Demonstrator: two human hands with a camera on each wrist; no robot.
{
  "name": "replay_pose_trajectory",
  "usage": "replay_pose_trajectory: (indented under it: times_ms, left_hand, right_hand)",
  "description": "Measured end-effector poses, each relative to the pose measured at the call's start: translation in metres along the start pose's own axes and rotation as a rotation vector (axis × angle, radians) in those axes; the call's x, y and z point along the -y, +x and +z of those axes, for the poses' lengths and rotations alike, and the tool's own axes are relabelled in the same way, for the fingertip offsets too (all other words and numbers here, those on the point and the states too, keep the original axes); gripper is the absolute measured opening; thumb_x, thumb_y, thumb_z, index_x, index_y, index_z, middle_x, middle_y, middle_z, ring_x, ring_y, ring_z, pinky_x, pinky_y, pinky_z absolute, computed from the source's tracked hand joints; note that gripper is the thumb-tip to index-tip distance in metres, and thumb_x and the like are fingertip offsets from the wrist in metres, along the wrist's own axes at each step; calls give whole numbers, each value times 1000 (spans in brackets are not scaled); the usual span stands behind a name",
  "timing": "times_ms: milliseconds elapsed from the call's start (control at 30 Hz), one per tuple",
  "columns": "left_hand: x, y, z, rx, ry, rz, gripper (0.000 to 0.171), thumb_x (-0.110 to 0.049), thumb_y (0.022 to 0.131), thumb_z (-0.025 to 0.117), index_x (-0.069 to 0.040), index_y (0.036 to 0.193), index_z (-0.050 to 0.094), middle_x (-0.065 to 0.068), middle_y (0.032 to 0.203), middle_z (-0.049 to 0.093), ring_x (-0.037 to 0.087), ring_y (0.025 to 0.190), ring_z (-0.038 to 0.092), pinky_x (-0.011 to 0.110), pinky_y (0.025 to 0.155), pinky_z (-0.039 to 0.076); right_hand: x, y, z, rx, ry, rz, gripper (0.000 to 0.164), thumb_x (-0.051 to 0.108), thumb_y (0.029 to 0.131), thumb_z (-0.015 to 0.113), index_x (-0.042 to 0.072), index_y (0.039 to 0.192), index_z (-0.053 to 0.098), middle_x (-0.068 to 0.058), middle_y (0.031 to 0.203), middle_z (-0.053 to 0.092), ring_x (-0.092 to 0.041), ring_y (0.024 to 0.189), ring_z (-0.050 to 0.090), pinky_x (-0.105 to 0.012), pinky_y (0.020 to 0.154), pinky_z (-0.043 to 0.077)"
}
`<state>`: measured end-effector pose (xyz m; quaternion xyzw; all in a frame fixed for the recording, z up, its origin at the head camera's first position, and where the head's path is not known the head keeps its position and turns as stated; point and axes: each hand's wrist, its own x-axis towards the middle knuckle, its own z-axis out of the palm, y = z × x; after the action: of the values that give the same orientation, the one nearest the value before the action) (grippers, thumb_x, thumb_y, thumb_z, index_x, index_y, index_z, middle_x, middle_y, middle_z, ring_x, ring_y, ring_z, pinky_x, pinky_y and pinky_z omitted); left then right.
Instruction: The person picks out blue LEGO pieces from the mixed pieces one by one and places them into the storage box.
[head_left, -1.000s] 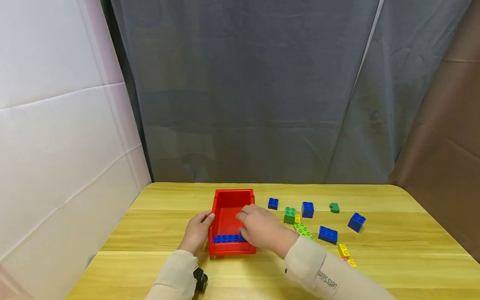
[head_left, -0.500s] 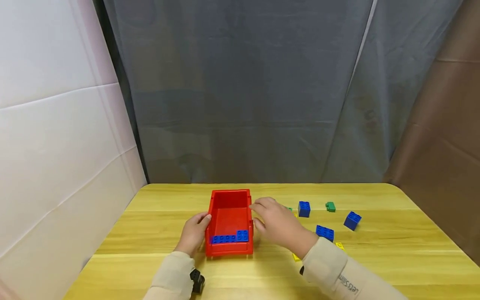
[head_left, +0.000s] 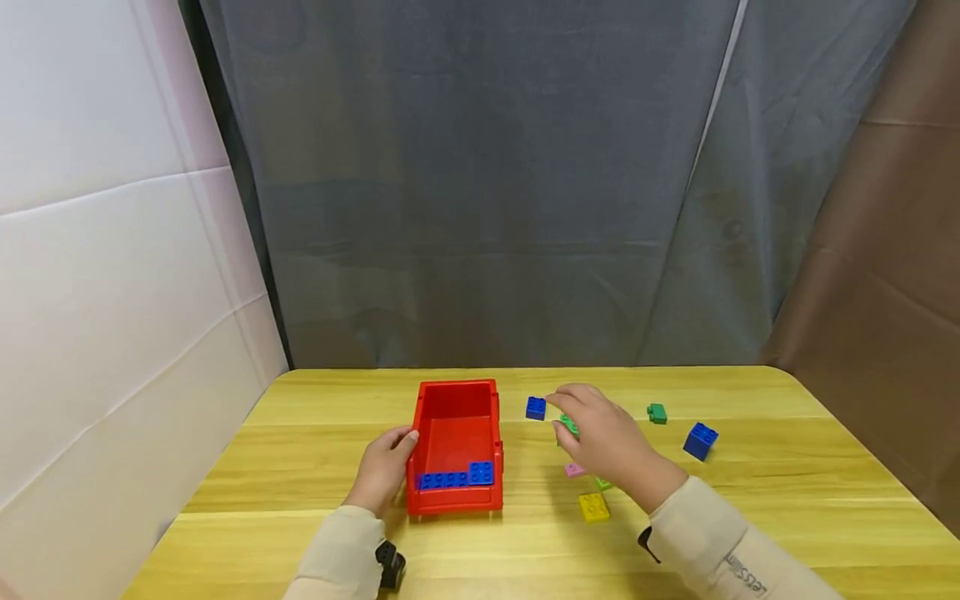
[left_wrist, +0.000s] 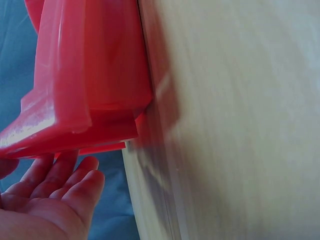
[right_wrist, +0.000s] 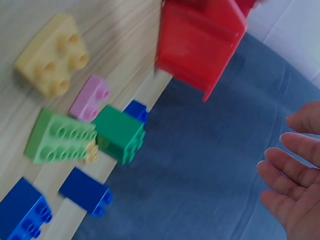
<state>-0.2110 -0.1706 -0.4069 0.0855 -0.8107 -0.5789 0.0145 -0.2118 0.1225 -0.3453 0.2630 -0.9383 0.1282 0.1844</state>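
My left hand [head_left: 382, 468] grips the left rim of a red plastic bin [head_left: 455, 500], thumb on the rim and fingers beneath it in the left wrist view. At the front of the bin lie a row of blue studs [head_left: 444, 481] and a square blue brick [head_left: 482, 473]. My right hand [head_left: 609, 440] hovers over loose toy bricks, fingers spread and holding nothing. Closest to its fingertips in the head view are a small blue brick [head_left: 536, 407] and a green brick [right_wrist: 118, 131]. A pink brick [head_left: 574, 470] and a yellow brick [head_left: 594, 507] show below the hand.
Farther right on the wooden table lie a small dark green piece [head_left: 657, 413] and a blue brick [head_left: 701, 441]. The right wrist view shows a light green brick [right_wrist: 59, 137] beside the green one. A grey curtain [head_left: 465, 208] hangs behind the table.
My right hand has let go of a blue brick inside the bin, then moved out to the right over the loose bricks. The left hand keeps its grip on the bin.
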Motion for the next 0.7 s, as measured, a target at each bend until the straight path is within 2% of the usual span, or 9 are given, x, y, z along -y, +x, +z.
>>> replay_pose_trajectory:
  times_ms: [300, 700]
  left_hand:
    - [1, 0, -1, 6, 1, -5, 46, -25, 104, 41, 4, 138, 46, 27, 139, 47, 44, 125, 46, 57, 105, 37]
    - [0, -1, 0, 3, -2, -3, 46, -24, 104, 41, 5, 139, 45, 28, 140, 46, 44, 126, 45, 57, 106, 37]
  right_hand:
    - [-26, -13, -6, -47, 13, 62, 36, 15, 89, 68, 5, 123, 63, -13, 124, 60, -31, 117, 56, -49, 95, 50]
    - [-50, -32, -15, -43, 21, 195, 40, 15, 90, 67, 2, 126, 60, -18, 128, 56, -37, 121, 52, -53, 99, 45]
